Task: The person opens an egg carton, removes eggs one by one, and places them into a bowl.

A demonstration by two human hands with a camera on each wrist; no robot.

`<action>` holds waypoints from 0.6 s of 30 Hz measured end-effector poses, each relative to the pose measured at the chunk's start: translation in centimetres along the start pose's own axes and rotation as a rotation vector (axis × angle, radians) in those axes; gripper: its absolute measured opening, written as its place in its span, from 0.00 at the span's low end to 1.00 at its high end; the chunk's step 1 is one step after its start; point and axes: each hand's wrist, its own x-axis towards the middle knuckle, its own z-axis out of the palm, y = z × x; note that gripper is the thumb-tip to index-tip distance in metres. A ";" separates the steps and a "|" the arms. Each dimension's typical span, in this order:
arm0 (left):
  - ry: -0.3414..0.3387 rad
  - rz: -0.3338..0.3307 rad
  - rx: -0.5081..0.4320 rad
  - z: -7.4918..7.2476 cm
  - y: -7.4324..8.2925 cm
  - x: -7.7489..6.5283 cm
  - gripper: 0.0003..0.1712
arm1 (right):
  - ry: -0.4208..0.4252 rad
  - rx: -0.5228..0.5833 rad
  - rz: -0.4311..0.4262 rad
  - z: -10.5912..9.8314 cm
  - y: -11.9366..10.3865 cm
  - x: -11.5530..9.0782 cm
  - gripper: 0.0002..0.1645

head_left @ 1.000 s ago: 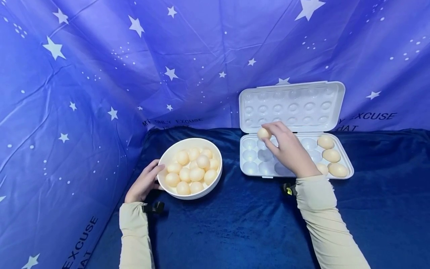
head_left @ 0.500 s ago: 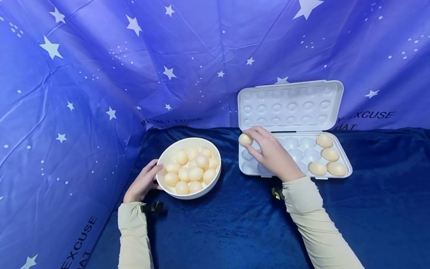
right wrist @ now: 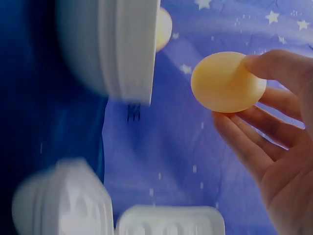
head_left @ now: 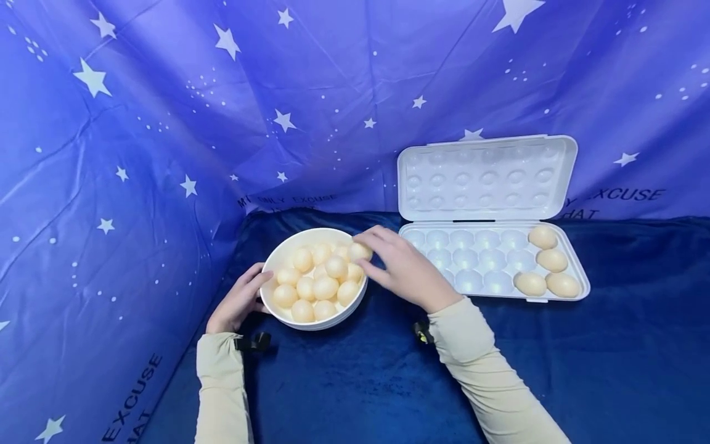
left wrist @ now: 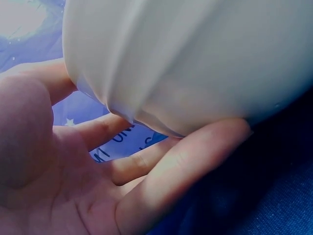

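Note:
A white bowl (head_left: 281,254) full of pale brown eggs (head_left: 325,287) stands left of centre in the head view, leaning slightly. My left hand (head_left: 235,302) grips its left side, thumb at the rim; in the left wrist view the fingers (left wrist: 183,169) reach beneath the ribbed wall. Between thumb and fingertips, my right hand (head_left: 410,271) pinches one egg (right wrist: 222,82), raised over the bowl's right rim. To the right lies a white egg carton (head_left: 490,259) with its lid (head_left: 488,166) up. Several eggs (head_left: 551,260) sit in the cups at its right end; the other visible cups are bare.
Dark blue velvety cloth (head_left: 355,382) covers the table. Behind and to the left hangs a purple-blue curtain (head_left: 327,68) with white stars, close behind the carton lid. Black wrist straps (head_left: 252,343) sit on both sleeves.
My right hand has carried the egg left, from above the carton to the bowl's right rim. The left hand stays on the bowl, and the carton's eggs are unmoved.

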 end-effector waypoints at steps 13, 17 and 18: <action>-0.003 0.009 -0.014 -0.1 -0.1 0.0 0.26 | -0.159 -0.008 -0.129 4.8 -2.4 0.2 0.19; -0.007 0.007 -0.015 -0.1 -0.2 -0.1 0.26 | -0.178 -0.017 -0.139 5.5 -2.5 -0.1 0.18; -0.006 0.006 -0.014 -0.1 -0.2 -0.1 0.26 | -0.178 -0.019 -0.138 5.6 -2.5 -0.1 0.18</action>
